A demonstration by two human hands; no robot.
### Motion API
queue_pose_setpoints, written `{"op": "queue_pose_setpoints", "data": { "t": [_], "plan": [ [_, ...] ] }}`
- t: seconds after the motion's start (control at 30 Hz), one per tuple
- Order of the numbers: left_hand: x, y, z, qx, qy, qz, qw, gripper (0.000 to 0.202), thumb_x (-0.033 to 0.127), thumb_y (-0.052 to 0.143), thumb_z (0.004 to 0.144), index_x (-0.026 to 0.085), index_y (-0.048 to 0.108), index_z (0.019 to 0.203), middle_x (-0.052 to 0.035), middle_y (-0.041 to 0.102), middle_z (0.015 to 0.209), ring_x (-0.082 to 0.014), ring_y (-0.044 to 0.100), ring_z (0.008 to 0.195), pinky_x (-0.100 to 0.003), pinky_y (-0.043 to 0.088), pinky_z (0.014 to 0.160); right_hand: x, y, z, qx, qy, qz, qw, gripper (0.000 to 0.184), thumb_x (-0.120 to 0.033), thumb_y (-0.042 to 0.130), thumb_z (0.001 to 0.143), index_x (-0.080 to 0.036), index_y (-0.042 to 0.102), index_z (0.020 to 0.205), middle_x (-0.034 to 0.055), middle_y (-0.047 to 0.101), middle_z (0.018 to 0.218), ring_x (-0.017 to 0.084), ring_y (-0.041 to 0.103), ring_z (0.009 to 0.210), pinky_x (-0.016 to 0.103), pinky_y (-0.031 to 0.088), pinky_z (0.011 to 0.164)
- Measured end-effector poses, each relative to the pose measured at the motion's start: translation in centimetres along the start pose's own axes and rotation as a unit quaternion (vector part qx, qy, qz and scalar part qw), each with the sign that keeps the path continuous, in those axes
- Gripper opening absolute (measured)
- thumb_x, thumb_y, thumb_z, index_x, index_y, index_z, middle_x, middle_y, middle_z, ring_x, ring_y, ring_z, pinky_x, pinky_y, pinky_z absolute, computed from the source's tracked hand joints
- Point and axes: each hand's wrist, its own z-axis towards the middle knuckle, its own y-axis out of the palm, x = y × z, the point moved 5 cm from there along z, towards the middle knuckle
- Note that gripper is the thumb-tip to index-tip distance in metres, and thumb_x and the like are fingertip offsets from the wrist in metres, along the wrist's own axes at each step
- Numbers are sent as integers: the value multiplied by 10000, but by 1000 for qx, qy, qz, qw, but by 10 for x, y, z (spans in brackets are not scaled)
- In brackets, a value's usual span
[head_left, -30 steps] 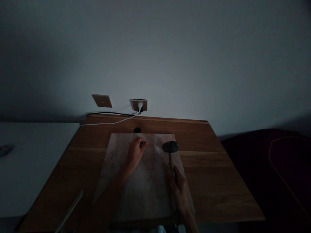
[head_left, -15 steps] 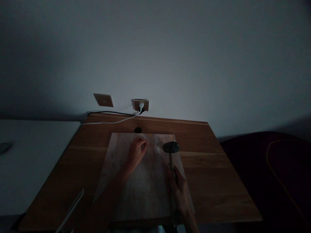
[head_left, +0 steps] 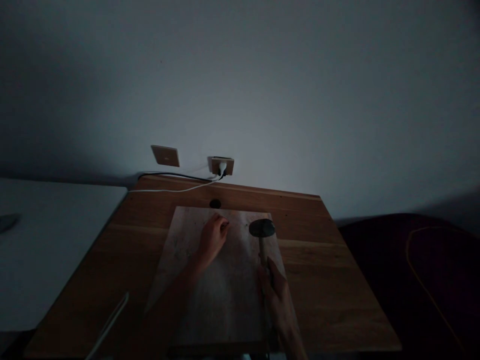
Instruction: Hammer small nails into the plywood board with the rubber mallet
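A pale wooden board [head_left: 225, 295] lies on a brown wooden table [head_left: 330, 280]. My left hand [head_left: 212, 239] rests on the far part of the board with its fingers pinched together; what they hold is too small and dark to name. My right hand [head_left: 276, 295] is wrapped round the wooden handle of a hammer [head_left: 262, 235]. The hammer's dark head hangs just over the board's far right part, a short way right of my left fingertips. The room is very dim.
Wall sockets [head_left: 222, 165] sit behind the table, with a white cable [head_left: 168, 190] and a black one trailing along the back edge. A dark round hole [head_left: 215, 203] marks the tabletop. A white surface [head_left: 48, 240] adjoins on the left. A thin pale rod [head_left: 108, 325] lies near left.
The hammer head has shifted slightly left, toward my left hand. Both hands keep their grips and the view has drifted a little.
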Motion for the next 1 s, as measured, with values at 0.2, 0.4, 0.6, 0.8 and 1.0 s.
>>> {"op": "queue_pose_setpoints", "data": {
  "t": [0.2, 0.4, 0.6, 0.8, 1.0],
  "plan": [
    [0, 0, -3, -5, -39, 7, 999, 282, 206, 704, 925, 233, 669, 1203, -45, 633, 1127, -220, 671, 990, -377, 569, 927, -30, 22, 10, -56, -1, 45, 997, 519, -689, 581, 979, -186, 632, 1095, -90, 494, 545, 111, 439, 396, 207, 335, 369],
    [-3, 1, -5, 2, -50, -13, 999, 556, 258, 719, 890, 258, 522, 1410, -82, 539, 1277, -271, 650, 1134, -431, 564, 992, -34, 46, 22, -119, -33, 6, 992, 535, -612, 534, 1024, -161, 650, 1287, -59, 556, 615, 107, 464, 397, 205, 345, 367],
    [3, -2, -3, -22, -35, -24, 999, 628, 161, 644, 857, 240, 472, 1455, -107, 511, 1290, -277, 623, 1162, -430, 544, 1023, -28, 58, 23, -127, -58, -60, 988, 531, -567, 476, 1056, -161, 678, 1331, -16, 604, 639, 148, 535, 459, 239, 385, 418],
    [7, -5, -1, -33, -44, -27, 998, 527, 134, 572, 878, 247, 509, 1389, -94, 521, 1263, -252, 633, 1114, -411, 546, 1003, -25, 60, 25, -116, -81, -81, 987, 506, -520, 487, 1056, -153, 695, 1336, -3, 609, 630, 182, 587, 511, 266, 440, 486],
    [4, -5, -2, -15, -41, -31, 999, 506, 129, 594, 834, 234, 541, 1326, -97, 551, 1261, -262, 643, 1105, -411, 554, 969, -22, 64, 26, -138, -47, -59, 987, 593, -582, 496, 1043, -127, 664, 1383, -33, 554, 565, 172, 544, 451, 248, 394, 421]
  ]
}}
